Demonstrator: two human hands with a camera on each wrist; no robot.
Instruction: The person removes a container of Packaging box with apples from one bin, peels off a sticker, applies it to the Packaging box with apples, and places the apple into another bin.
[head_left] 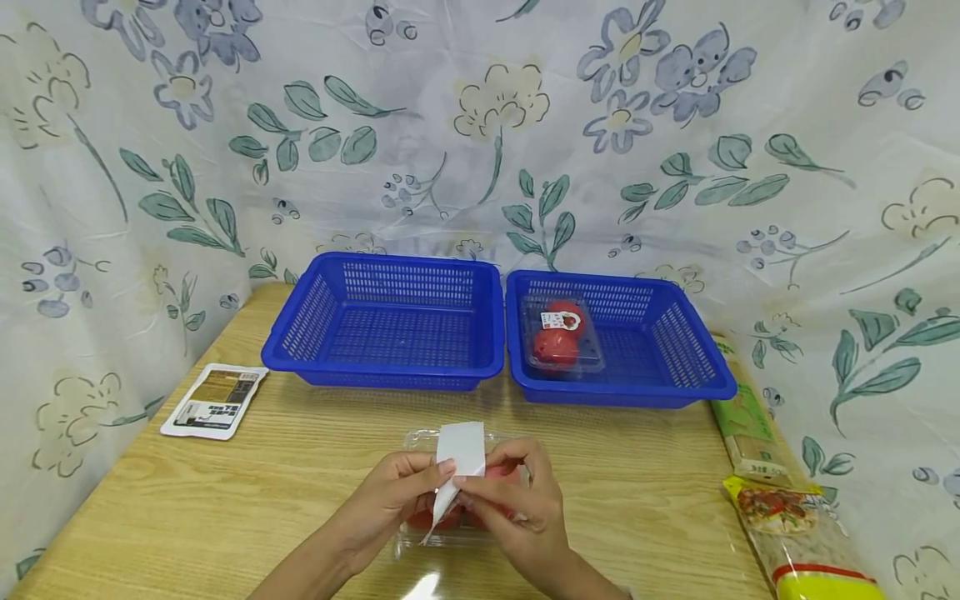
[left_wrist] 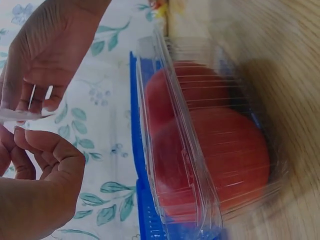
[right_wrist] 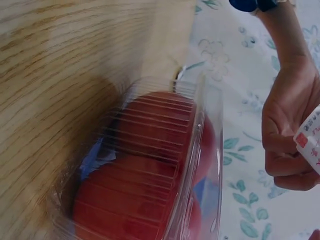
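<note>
A white paper label [head_left: 463, 448] is held up between both hands, with a narrow strip of it folding down below the fingers. My left hand [head_left: 397, 493] pinches its left side between thumb and fingers. On the opposite side, my right hand [head_left: 528, 504] pinches it near the fold. Red print shows on the label's other face [right_wrist: 311, 141] in the right wrist view. Beneath the hands, a clear plastic clamshell box [head_left: 420, 439] sits on the table, its lid down over large red tomatoes [left_wrist: 230, 155]. In the head view the hands partly cover that box.
Two blue baskets stand at the back; the left basket [head_left: 384, 379] holds nothing, the right basket [head_left: 622, 398] holds a labelled box of tomatoes [head_left: 557, 346]. A flat white packet [head_left: 215, 402] lies left. A green packet [head_left: 750, 425] and a yellow-edged bag [head_left: 806, 542] line the right edge.
</note>
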